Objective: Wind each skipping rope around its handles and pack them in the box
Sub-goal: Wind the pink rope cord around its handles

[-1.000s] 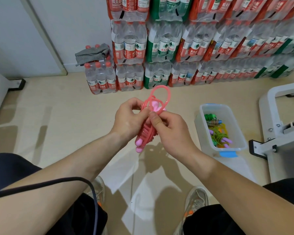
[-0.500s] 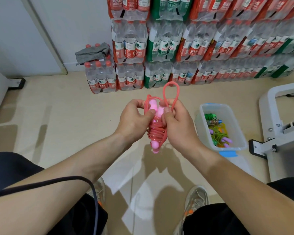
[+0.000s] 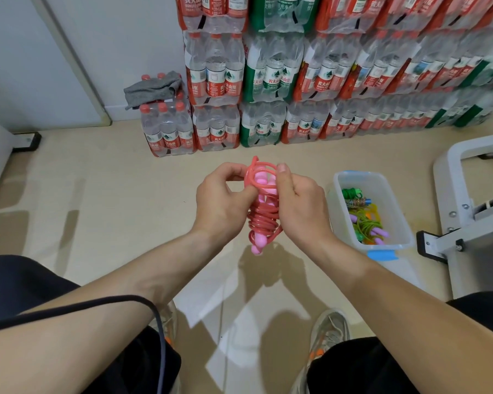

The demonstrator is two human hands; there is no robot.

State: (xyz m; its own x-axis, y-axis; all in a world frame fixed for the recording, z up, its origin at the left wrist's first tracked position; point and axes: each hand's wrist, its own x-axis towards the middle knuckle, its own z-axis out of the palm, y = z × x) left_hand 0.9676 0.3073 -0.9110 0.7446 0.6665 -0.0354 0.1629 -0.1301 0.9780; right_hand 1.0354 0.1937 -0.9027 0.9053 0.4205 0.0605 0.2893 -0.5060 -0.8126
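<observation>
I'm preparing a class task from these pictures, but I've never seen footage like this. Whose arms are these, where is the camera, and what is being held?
No machine here: a person works with bare hands. The camera sits on their head, looking forward and down, so the arms are their own. The left hand and right hand both hold a pink rope, coiled around its pink handles. On the floor, to the right, stands an open clear box with other wound ropes inside. Packs of water bottles are stacked behind, a grey cloth on one.
</observation>
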